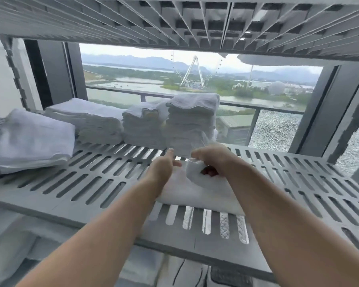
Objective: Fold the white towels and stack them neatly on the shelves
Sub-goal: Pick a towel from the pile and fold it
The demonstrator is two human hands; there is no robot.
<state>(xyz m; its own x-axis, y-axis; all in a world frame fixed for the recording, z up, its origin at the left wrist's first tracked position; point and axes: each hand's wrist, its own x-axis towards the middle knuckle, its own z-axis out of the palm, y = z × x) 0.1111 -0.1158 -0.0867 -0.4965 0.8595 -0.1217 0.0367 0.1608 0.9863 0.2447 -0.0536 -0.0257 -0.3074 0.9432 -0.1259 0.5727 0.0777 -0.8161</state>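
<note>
Towel (195,195) under hands (212,159), shelf (50,204) — towel stacks (145,127) behind

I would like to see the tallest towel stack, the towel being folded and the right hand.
tallest towel stack (192,123), head view, its front face.
towel being folded (195,194), head view, flat lower part.
right hand (216,158), head view, its back.

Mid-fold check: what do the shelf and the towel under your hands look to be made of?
The shelf is probably moulded grey plastic, matt, judging by its slotted vents and thick even edge; painted metal is possible. The towel looks like white cotton terry, soft and matt; it bunches where the right hand grips it.
</note>
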